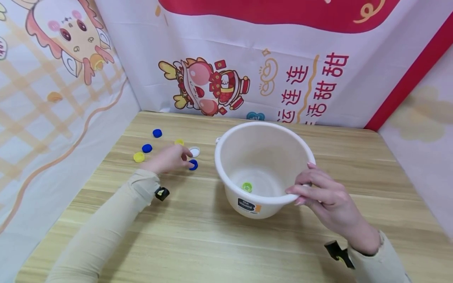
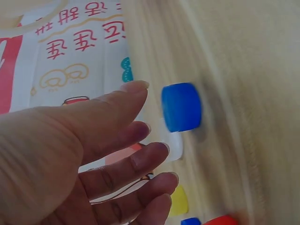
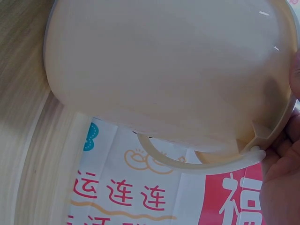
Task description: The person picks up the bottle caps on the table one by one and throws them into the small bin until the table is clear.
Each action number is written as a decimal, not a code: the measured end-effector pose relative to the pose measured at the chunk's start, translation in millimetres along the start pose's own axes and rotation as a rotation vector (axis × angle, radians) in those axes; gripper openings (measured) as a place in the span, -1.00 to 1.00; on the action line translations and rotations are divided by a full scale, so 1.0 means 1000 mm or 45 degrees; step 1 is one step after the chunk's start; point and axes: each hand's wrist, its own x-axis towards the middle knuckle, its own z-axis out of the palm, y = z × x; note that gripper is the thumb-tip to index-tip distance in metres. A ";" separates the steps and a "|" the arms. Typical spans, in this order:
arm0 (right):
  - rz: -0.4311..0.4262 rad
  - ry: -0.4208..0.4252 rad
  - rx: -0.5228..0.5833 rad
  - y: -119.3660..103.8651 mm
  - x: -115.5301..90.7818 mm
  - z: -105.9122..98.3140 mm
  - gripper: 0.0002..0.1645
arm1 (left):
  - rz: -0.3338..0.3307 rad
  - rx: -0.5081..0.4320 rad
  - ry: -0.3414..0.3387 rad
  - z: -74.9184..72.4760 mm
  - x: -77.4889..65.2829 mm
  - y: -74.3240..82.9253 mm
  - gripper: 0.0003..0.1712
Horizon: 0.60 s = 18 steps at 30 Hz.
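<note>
My left hand point(image 1: 172, 158) reaches low over the table beside a blue bottle cap point(image 1: 193, 164) and a white cap point(image 1: 194, 152). In the left wrist view its thumb and fingers are spread and loosely bent, with a gap between them and the blue cap point(image 2: 182, 107). A cream plastic bucket point(image 1: 264, 131) stands on the table to the right, a green cap point(image 1: 247, 187) on its floor. At the bucket's near right rim, my right hand point(image 1: 327, 198) grips the edge between thumb and fingers. The right wrist view shows the bucket's outer wall point(image 3: 164, 70) and its handle point(image 3: 206, 168).
Two more blue caps point(image 1: 146, 148) and two yellow caps point(image 1: 139, 157) lie on the wooden table point(image 1: 198, 243) around the left hand. A red cap point(image 2: 222, 220) shows in the left wrist view. Printed cloth point(image 1: 141, 51) hangs behind the table.
</note>
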 end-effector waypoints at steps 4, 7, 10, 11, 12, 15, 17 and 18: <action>0.001 -0.001 0.000 0.000 -0.001 0.000 -0.63 | 0.019 0.027 0.008 0.006 0.003 0.002 -0.48; -0.005 0.003 0.007 0.000 -0.001 0.000 -0.63 | 0.025 0.030 0.002 0.009 0.004 0.003 -0.48; -0.006 0.005 0.009 -0.001 0.000 0.000 -0.63 | 0.038 0.046 0.009 0.012 0.005 0.004 -0.50; -0.005 0.004 0.009 -0.001 0.000 0.000 -0.63 | 0.042 0.053 0.013 0.013 0.006 0.004 -0.51; -0.003 0.004 0.009 -0.001 0.000 0.000 -0.63 | 0.046 0.067 0.020 0.014 0.006 0.005 -0.52; 0.001 0.005 0.008 -0.001 0.000 0.000 -0.64 | 0.049 0.101 0.035 0.015 0.007 0.006 -0.56; -0.002 0.007 0.011 -0.001 0.000 0.001 -0.64 | 0.061 0.127 0.043 0.015 0.008 0.007 -0.60; -0.004 0.009 0.012 -0.001 0.000 0.001 -0.64 | 0.064 0.145 0.049 0.015 0.009 0.008 -0.62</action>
